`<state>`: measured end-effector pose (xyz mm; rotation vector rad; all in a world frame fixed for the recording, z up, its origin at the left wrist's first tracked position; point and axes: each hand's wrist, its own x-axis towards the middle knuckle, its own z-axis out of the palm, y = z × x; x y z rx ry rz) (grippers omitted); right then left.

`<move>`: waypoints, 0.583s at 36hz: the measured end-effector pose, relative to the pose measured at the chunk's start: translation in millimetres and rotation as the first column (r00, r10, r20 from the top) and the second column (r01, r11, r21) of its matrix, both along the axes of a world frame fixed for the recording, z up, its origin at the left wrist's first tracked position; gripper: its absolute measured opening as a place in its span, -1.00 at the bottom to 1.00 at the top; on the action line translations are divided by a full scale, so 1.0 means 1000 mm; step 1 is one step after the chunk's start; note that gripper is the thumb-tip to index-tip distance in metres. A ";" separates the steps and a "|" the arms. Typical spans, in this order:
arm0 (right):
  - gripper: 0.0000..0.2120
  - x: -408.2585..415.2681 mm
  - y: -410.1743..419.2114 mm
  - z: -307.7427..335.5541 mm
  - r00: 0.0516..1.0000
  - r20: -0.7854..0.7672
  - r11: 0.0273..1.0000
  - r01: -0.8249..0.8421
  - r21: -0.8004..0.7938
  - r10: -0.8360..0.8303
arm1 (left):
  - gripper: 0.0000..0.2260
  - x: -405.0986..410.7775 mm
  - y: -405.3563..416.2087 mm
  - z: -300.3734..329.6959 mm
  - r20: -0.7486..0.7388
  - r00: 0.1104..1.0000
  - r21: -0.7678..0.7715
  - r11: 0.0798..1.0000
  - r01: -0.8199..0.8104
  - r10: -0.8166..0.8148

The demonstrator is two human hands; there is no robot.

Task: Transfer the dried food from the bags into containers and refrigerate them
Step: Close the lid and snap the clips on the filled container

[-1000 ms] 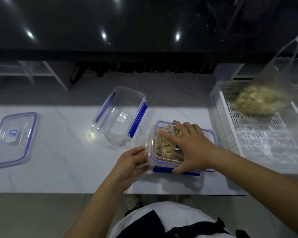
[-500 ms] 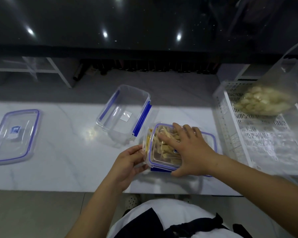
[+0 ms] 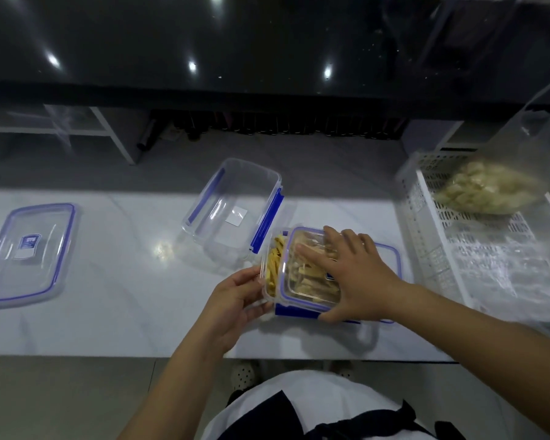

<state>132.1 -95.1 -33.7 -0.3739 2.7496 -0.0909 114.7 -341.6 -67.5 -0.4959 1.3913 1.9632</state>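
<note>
A clear container (image 3: 272, 274) full of yellowish dried strips sits on the white counter (image 3: 115, 287) near its front edge. A blue-rimmed lid (image 3: 302, 290) lies on it, shifted right so the left strip of food shows. My right hand (image 3: 353, 274) presses flat on the lid with straight fingers. My left hand (image 3: 235, 296) grips the container's left end. An empty clear container (image 3: 232, 208) with blue clasps stands just behind. A plastic bag of pale dried food (image 3: 486, 188) lies in a white basket (image 3: 432, 249) at the right.
A second blue-rimmed lid (image 3: 26, 252) lies flat at the counter's far left. The basket also holds crumpled clear plastic (image 3: 508, 274). Behind the counter runs a dark glossy wall (image 3: 235, 42) above a lower grey ledge.
The filled container has shifted slightly left and the lid now sits offset to the right, uncovering the food at the left end. Both hands stay on it.
</note>
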 end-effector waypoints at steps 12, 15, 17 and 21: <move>0.10 0.002 0.007 0.028 0.997 -0.059 0.968 0.037 -0.249 -0.054 | -0.77 -0.002 -0.004 0.003 0.041 0.999 0.061 0.997 -0.035 0.033; 0.11 0.007 0.018 0.038 0.994 -0.072 0.965 0.057 -0.256 -0.078 | -0.79 0.000 -0.003 0.003 0.051 0.998 0.074 0.996 -0.052 0.048; 0.11 0.011 0.025 0.039 0.994 -0.075 0.981 0.058 -0.187 -0.074 | -0.79 0.000 -0.004 0.002 0.051 0.997 0.074 0.996 -0.055 0.051; 0.11 0.018 0.034 0.024 0.999 -0.023 0.999 0.036 0.032 -0.035 | -0.79 0.000 -0.002 0.001 0.062 0.997 0.059 0.997 -0.055 0.052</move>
